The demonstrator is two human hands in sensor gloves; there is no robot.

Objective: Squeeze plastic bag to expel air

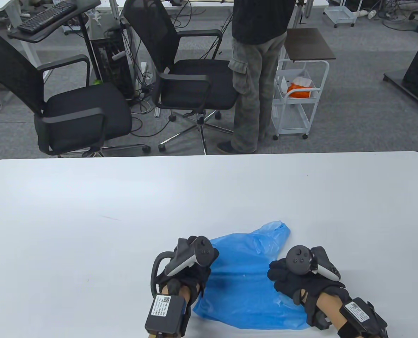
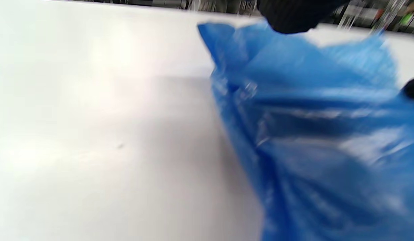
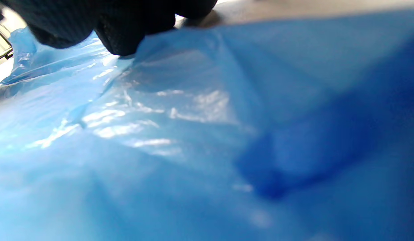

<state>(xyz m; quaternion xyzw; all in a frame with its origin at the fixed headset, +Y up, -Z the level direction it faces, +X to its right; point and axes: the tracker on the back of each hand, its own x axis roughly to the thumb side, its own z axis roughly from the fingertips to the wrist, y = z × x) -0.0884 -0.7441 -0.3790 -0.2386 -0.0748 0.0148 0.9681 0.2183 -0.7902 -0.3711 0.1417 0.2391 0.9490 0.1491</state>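
A blue plastic bag (image 1: 244, 278) lies on the white table (image 1: 124, 211) near its front edge, wrinkled, with its handles pointing to the far right. My left hand (image 1: 203, 267) is at the bag's left edge. In the blurred left wrist view a gloved fingertip (image 2: 287, 16) touches the top of the bag (image 2: 310, 134), whose edge stands raised. My right hand (image 1: 283, 273) rests on the bag's right side with fingers curled. In the right wrist view its fingertips (image 3: 123, 30) press into the bag (image 3: 193, 150), and folds gather under them.
The table's far edge (image 1: 209, 153) runs across the middle of the table view. Beyond it are two black office chairs (image 1: 82, 116), a standing person (image 1: 254, 70) and a white cart (image 1: 297, 98).
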